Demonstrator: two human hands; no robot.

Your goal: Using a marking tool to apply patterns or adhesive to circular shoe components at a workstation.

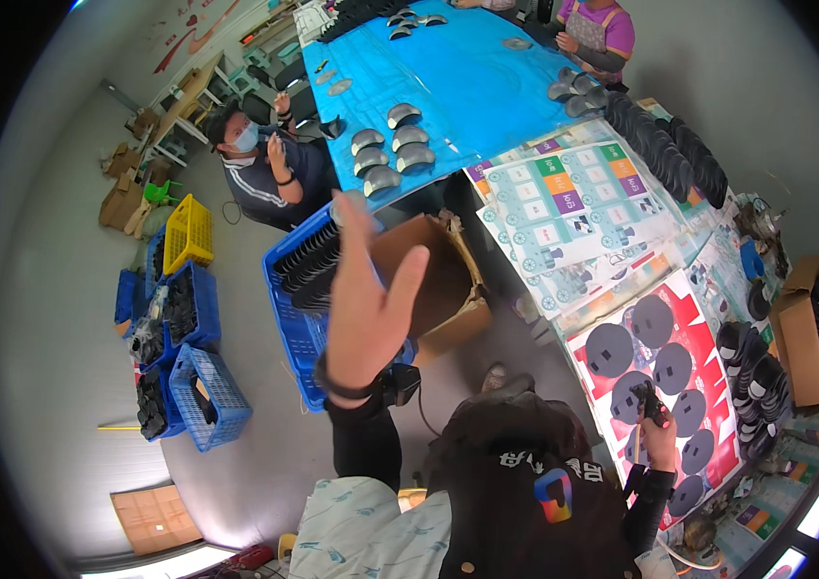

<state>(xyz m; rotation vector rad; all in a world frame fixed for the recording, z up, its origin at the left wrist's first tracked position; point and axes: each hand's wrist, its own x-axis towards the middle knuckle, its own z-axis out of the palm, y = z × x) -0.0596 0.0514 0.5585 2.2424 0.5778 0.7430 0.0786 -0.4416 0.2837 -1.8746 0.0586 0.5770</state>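
Observation:
My left hand (pixel 371 314) is raised in front of me, fingers stretched out and thumb apart, with nothing in it. A dark band circles its wrist. Below it in the picture are a blue crate (pixel 286 333) with rows of dark curved pieces and an open cardboard box (pixel 462 323). At the right, my right hand (pixel 660 449) is closed around a black gun-shaped tool (pixel 653 405), whose exact kind is too small to make out. The tool is over several dark grey round discs (pixel 672 369), which lie on a red and white sheet (pixel 704 333).
Printed sheets (pixel 573 198) cover the right-hand table. Stacks of dark curved pieces (pixel 655 154) stand along it. Beyond is a blue-covered table (pixel 438 82) with grey curved pieces (pixel 409 145). A masked person (pixel 260 169) sits left; another (pixel 602 39) stands far right. Crates (pixel 211 396) line the left.

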